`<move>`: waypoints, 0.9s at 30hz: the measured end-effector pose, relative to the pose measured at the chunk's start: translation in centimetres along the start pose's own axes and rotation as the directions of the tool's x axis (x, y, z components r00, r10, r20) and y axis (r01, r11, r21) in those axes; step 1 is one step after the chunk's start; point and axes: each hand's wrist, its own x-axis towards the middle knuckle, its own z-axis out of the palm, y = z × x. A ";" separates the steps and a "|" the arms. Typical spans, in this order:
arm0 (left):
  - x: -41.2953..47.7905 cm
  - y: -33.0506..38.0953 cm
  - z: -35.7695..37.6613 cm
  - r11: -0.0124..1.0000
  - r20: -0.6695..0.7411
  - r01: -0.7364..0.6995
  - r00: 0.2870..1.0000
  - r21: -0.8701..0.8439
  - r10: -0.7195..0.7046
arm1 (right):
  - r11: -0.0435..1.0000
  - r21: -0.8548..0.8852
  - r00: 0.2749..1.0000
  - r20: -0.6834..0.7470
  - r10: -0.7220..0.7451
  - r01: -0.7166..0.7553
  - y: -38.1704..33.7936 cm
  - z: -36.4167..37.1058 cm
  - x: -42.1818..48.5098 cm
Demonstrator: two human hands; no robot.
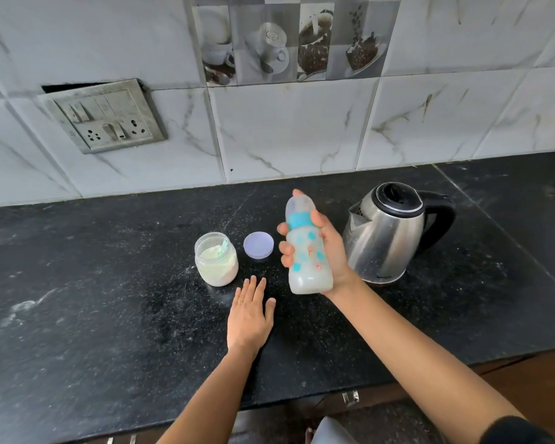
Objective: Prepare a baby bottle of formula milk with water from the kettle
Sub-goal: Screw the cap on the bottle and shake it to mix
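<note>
right hand (pixel 326 248) grips capped bottle (pixel 306 248) of cloudy milk, lifted off counter (pixel 93 299), just left of kettle (pixel 386 233) | left hand (pixel 250 317) flat, fingers straight, on counter | open powder jar (pixel 216 259) with scoop, lid (pixel 258 245) beside, far-left of hand

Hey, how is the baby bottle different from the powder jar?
The baby bottle is closed, with blue collar and cap on; the powder jar is open, its lilac lid lying beside it. The bottle is held tilted above the counter in the right hand; the jar stands upright on it. The bottle is tall and narrow, the jar short and wide. Both are see-through with whitish contents.
</note>
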 end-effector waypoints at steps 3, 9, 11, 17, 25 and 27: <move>0.0 0.0 0.0 1.000 -0.005 -0.001 1.000 -0.007 0.001 | 0.990 0.136 0.997 -0.077 -0.020 0.030 -1.3 -0.1 1.2; 0.0 0.0 0.0 1.000 0.011 0.007 1.000 0.000 -0.007 | 1.000 0.007 1.000 -0.029 -0.006 0.006 -0.6 -0.1 0.0; 0.0 0.0 -0.1 1.000 0.012 0.007 1.000 0.001 -0.007 | 1.000 -0.002 0.999 -0.035 -0.024 0.024 -1.1 0.3 0.1; 0.0 0.1 -0.2 1.000 0.013 0.007 1.000 -0.004 -0.007 | 1.000 0.022 0.993 -0.118 -0.005 0.007 -1.2 -0.2 1.0; -0.1 0.2 -0.1 1.000 0.015 0.011 1.000 0.008 -0.011 | 1.000 0.001 0.978 -0.208 0.019 -0.019 -2.0 0.6 0.8; 0.0 0.2 -0.1 1.000 0.023 0.012 1.000 0.015 -0.012 | 0.983 -0.107 0.980 -0.150 0.132 -0.149 -1.3 0.9 -0.2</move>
